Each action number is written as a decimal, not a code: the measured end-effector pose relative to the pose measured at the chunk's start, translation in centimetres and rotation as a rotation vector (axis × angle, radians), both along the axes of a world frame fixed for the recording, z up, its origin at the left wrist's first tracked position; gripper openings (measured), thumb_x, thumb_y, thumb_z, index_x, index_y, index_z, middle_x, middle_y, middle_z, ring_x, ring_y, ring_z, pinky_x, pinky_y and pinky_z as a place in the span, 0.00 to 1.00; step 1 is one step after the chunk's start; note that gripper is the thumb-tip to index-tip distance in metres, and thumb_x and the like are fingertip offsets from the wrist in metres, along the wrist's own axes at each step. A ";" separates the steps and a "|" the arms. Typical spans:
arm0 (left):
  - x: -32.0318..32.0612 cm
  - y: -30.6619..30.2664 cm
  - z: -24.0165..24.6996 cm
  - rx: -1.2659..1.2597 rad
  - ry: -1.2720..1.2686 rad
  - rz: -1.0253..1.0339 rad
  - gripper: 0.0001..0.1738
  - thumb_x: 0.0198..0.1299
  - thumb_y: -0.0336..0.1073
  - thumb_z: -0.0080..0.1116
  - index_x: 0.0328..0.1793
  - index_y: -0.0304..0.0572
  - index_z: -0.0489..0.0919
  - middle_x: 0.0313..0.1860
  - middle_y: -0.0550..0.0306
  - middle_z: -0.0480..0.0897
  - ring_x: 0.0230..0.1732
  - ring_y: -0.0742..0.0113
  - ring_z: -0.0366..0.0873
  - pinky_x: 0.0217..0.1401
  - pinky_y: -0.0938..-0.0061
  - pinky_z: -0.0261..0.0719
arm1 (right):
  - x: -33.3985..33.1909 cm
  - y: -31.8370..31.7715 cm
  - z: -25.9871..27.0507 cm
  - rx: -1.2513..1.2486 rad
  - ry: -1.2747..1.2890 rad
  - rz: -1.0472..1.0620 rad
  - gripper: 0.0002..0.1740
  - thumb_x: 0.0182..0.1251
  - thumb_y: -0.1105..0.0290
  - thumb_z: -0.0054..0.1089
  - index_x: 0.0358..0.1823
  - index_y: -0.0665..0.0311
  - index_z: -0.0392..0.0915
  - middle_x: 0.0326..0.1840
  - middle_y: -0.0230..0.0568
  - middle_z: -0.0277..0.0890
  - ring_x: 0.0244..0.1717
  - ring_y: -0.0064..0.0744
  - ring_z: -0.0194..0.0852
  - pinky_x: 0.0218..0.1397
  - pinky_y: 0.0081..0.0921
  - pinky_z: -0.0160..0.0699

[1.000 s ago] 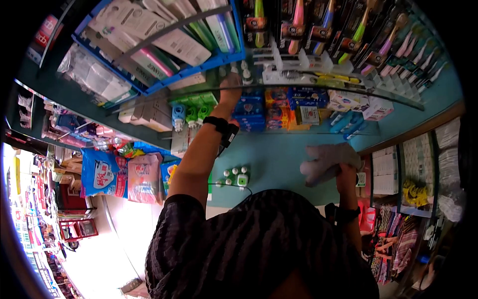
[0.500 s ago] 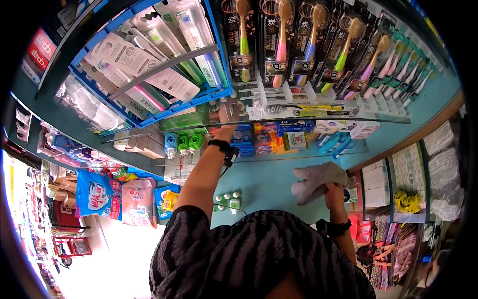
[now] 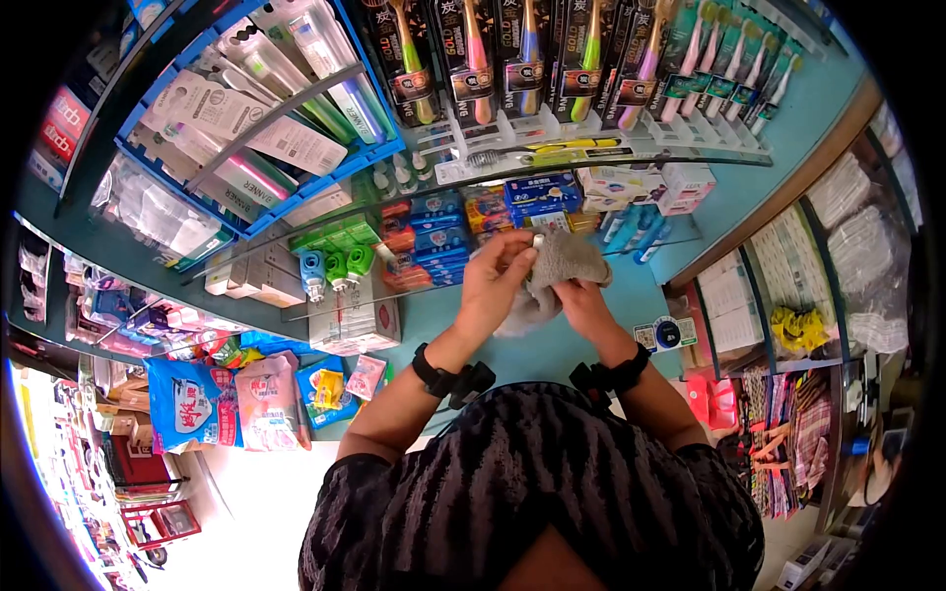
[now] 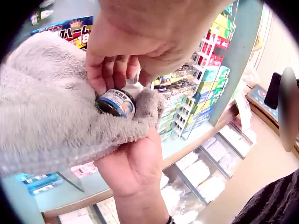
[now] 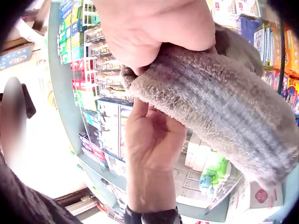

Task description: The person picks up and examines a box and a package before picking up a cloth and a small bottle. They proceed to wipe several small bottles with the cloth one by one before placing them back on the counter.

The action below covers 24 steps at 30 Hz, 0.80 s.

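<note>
My left hand (image 3: 493,286) holds a small dark bottle (image 4: 117,103) with a blue-and-white label and a white top. The bottle lies against a fluffy grey cloth (image 4: 42,107), its body partly covered by a fold. My right hand (image 3: 587,313) grips the cloth from the other side; in the right wrist view the fingers curl over its edge. Both hands meet in front of the glass shelf, close together. Several small white-capped bottles (image 3: 402,175) stand on that shelf, left of the toothbrush rack.
A blue basket of packaged toothbrushes (image 3: 379,148) stands upper left. Boxed blue packs (image 3: 439,241) and green-capped bottles (image 3: 359,262) line the lower shelf. Detergent bags (image 3: 192,399) sit to the left. A glass shelf edge (image 3: 414,190) crosses above the hands.
My left hand has come back from the shelf with a small bottle and met the cloth. The right hand has brought the cloth inward and left. The head view has shifted.
</note>
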<state>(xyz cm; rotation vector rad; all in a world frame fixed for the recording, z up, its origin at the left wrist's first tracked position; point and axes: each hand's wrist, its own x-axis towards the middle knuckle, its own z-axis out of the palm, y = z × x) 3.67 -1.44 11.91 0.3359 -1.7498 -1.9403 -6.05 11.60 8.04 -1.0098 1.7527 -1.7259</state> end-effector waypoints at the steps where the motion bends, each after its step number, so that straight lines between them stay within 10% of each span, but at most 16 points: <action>1: 0.3 0.2 0.1 0.122 0.075 -0.041 0.16 0.60 0.26 0.55 0.55 0.35 0.73 0.46 0.60 0.78 0.44 0.74 0.75 0.47 0.80 0.74 | 0.1 0.2 -0.1 -0.031 -0.005 -0.011 0.18 0.64 0.69 0.55 0.55 0.63 0.71 0.58 0.42 0.68 0.58 0.36 0.66 0.61 0.33 0.63; 16: 2.9 2.9 1.4 -0.431 -0.008 -0.137 0.32 0.49 0.22 0.62 0.63 0.44 0.68 0.50 0.58 0.73 0.52 0.69 0.71 0.50 0.76 0.71 | 1.6 3.4 3.0 -0.183 -0.194 -0.116 0.13 0.67 0.70 0.51 0.50 0.68 0.73 0.46 0.36 0.74 0.47 0.27 0.71 0.52 0.27 0.69; 19: 3.4 3.0 2.2 -0.178 -0.047 -0.335 0.32 0.51 0.20 0.60 0.64 0.45 0.65 0.53 0.60 0.72 0.55 0.71 0.70 0.52 0.76 0.70 | 0.5 5.0 2.1 0.035 0.812 -0.103 0.14 0.64 0.72 0.53 0.51 0.67 0.74 0.49 0.35 0.74 0.50 0.26 0.70 0.55 0.28 0.69; 22: 3.5 3.4 1.7 -0.038 0.022 -0.393 0.31 0.53 0.19 0.58 0.62 0.45 0.63 0.55 0.59 0.72 0.56 0.71 0.69 0.53 0.75 0.70 | 0.8 5.1 3.2 -0.148 -0.259 0.023 0.15 0.62 0.73 0.55 0.50 0.66 0.75 0.53 0.36 0.72 0.53 0.26 0.69 0.57 0.28 0.69; 24: 3.5 3.8 1.5 -0.066 0.049 -0.369 0.29 0.53 0.18 0.57 0.60 0.45 0.62 0.56 0.59 0.72 0.56 0.71 0.69 0.53 0.75 0.70 | 1.0 5.2 3.0 -0.188 -0.314 0.023 0.15 0.62 0.72 0.54 0.50 0.66 0.75 0.55 0.36 0.71 0.54 0.27 0.69 0.56 0.27 0.69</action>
